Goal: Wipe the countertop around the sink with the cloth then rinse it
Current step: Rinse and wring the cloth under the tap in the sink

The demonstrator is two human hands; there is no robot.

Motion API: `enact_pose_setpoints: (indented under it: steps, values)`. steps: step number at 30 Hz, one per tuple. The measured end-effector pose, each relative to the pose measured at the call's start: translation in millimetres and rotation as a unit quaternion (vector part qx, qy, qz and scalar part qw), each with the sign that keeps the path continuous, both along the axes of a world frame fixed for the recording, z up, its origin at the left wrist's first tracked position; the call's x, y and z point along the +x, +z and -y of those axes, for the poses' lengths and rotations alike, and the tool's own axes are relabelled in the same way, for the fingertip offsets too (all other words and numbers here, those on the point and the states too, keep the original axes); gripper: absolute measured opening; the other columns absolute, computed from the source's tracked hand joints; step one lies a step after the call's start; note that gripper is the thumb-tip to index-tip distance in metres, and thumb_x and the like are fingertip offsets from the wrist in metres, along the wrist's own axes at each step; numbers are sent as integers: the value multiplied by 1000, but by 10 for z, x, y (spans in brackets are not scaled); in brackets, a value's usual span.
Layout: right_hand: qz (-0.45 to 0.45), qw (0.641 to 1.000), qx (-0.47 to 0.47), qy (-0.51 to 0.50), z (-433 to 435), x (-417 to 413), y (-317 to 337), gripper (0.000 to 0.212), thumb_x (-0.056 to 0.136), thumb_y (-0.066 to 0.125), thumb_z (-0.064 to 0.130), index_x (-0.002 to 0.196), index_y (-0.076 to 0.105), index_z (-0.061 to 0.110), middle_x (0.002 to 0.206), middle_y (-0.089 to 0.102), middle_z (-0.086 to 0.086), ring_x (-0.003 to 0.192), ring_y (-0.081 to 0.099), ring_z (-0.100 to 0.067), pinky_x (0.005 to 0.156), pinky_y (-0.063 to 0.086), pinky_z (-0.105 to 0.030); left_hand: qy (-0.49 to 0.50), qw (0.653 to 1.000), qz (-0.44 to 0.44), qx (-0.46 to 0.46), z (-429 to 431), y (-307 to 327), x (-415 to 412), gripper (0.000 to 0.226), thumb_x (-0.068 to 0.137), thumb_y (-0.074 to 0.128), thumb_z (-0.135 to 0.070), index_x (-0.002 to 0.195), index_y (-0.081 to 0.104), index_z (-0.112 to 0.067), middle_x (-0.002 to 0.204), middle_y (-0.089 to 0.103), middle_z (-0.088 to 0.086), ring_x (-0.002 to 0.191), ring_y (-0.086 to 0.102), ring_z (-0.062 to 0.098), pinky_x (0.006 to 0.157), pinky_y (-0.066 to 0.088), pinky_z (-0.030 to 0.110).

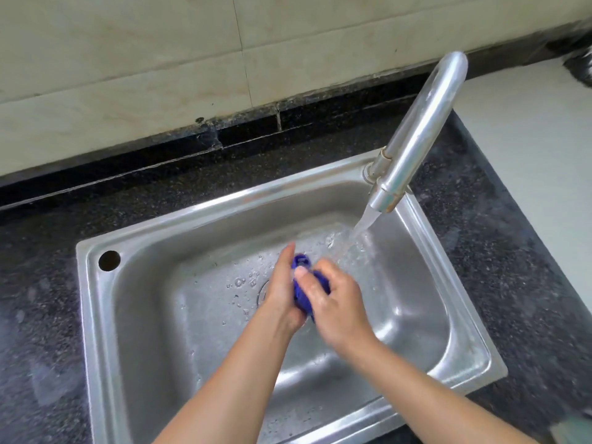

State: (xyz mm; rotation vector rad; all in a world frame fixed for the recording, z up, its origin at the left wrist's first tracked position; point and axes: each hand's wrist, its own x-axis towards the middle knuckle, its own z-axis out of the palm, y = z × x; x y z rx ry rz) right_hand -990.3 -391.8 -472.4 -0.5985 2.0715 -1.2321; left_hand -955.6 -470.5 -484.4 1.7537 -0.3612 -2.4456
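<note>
Right fingers: the right hand (336, 299) grips the cloth, its thumb laid on top and the other fingers curled round the far side.
Left fingers: the left hand (282, 286) lies flat against the cloth's left side, its fingers (288, 254) straight and close together, pointing away from the person; its thumb is hidden.
Cloth: the blue cloth (302, 293) is bunched into a small wad pressed between the two hands, so only a wrinkled strip shows. It is held above the basin, over the drain (263, 291) and just left of the water stream (358, 229).
Water: it runs from the steel tap (416, 136), which arches over the sink's far right corner, and splashes on the basin floor just beyond the right hand. Droplets dot the basin.
Sink: a stainless steel sink (134, 315) set into the table, with a round hole (109, 260) in its left rim.
Table: the table (41, 283) is dark speckled stone and shows pale wet streaks left of the sink.
Behind: a black upstand (288, 113) runs below the beige wall tiles (128, 75).
Far right: a dark object (579, 65), too blurred to tell.
</note>
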Motion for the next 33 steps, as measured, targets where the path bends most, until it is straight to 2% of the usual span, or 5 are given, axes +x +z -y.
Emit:
enact_pose_setpoints:
  steps: [12, 15, 21, 25, 33]
  values:
    - [-4, 992, 78, -103, 213, -112, -123, 35, 79, 45, 47, 52, 51, 25, 52, 49, 4, 59, 49, -25, 61, 43, -39, -32, 991, 16, -131, 5, 72, -61, 33, 99, 51, -17, 67, 55, -11, 44, 55, -2, 35, 51, 9, 40, 42, 15]
    - [51, 982, 108, -149, 330, -577, -341, 38, 85, 56, 31, 48, 47, 24, 45, 41, 9, 57, 41, -22, 62, 42, -39, -43, 994, -20, -98, -111, 136, -53, 23, 95, 58, -26, 81, 67, -11, 71, 72, 7, 62, 68, 20, 73, 58, 36]
    - [392, 912, 98, -74, 45, -516, -53, 26, 89, 59, 37, 93, 70, 14, 84, 74, -8, 77, 71, -28, 70, 59, -46, -31, 980, -57, -187, -6, 117, 12, 14, 74, 75, -14, 75, 67, -3, 76, 69, 16, 73, 63, 31, 69, 54, 36]
    - [308, 924, 27, -224, 65, -680, -161, 24, 85, 43, -8, 81, 62, 6, 60, 65, -7, 55, 61, -20, 56, 52, -30, 7, 972, 54, -230, 100, 0, 187, 34, 79, 51, 9, 58, 43, -16, 48, 46, -2, 49, 44, 17, 49, 36, 21]
    - [196, 970, -28, -138, 38, -35, 133, 27, 84, 57, 26, 66, 48, 7, 60, 50, -2, 59, 46, -18, 57, 39, -30, 56, 998, 1, 8, -20, -57, 64, 30, 89, 52, -29, 64, 54, -14, 67, 60, 10, 56, 62, 25, 58, 54, 29]
